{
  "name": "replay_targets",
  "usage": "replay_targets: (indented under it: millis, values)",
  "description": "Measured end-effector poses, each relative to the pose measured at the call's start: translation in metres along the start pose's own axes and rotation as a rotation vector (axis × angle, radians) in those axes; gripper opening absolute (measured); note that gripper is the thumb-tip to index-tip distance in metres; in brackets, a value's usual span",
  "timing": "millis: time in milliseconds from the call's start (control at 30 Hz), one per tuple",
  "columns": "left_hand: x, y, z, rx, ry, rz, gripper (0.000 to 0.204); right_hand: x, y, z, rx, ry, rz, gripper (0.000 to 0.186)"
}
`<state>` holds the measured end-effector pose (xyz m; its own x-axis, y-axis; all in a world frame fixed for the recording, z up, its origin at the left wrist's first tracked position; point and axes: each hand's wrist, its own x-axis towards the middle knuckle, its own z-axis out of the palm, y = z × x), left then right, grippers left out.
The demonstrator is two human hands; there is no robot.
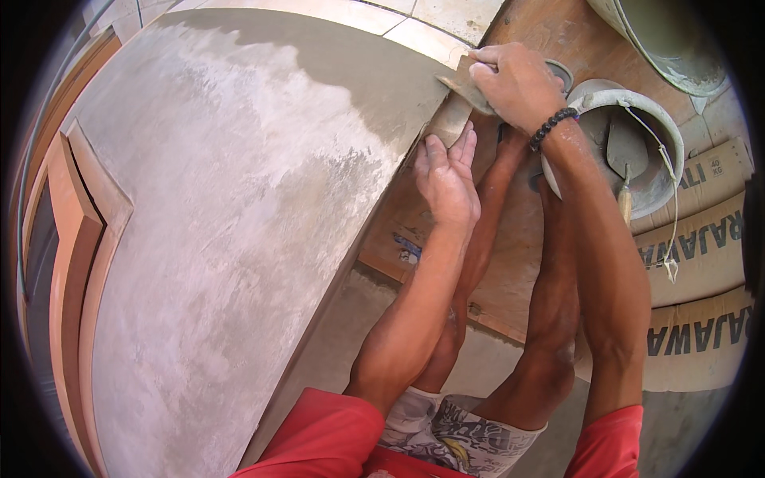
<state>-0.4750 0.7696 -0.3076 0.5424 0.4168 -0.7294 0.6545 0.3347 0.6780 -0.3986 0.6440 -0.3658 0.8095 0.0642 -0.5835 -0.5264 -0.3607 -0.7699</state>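
- The fingers of your right hand (pixel 518 86) are bent around a flat trowel (pixel 472 86), at the upper right edge of the plastered surface (pixel 223 207).
- The fingers of your left hand (pixel 448 185) are half bent and touch a flat grey piece (pixel 449 117) just below; I cannot tell if they grip it.
- To the right, a bucket (pixel 676 137) contains a second trowel (pixel 626 151).

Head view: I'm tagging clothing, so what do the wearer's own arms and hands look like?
Short red sleeves end above the elbows. The left hand and right hand are gloveless, with pale smears. A black beaded bracelet circles the right wrist.
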Motion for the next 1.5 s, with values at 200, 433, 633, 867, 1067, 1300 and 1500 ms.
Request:
replay_targets:
  millis: [200,433,633,867,1067,1300,1500]
  values:
    - [0.003,-0.008,-0.009,0.009,0.058,-0.006,0.044,-0.038,-0.048,-0.016,0.034,-0.066,-0.109,0.036]
    - [-0.001,-0.002,0.001,0.014,0.052,0.005,0.044,-0.044,-0.007,-0.043,0.278,0.048,-0.143,0.029]
    - [0.000,0.002,0.001,0.025,0.008,0.007,0.042,-0.017,0.026,-0.030,0.470,-0.126,0.292,0.035]
    - [-0.001,0.001,0.002,0.023,0.036,0.003,0.042,0.010,0.021,-0.002,0.182,-0.007,0.101,0.034]
    - [-0.002,0.001,0.002,0.026,0.031,0.002,0.042,0.015,0.008,0.000,0.019,0.000,0.126,0.032]
    - [0.000,-0.003,-0.001,0.014,0.034,0.025,0.041,-0.026,-0.017,0.012,-0.026,0.047,-0.017,0.037]
    - [0.000,0.001,0.001,0.008,0.017,0.023,0.041,-0.053,-0.003,-0.020,0.027,0.266,-0.182,0.034]
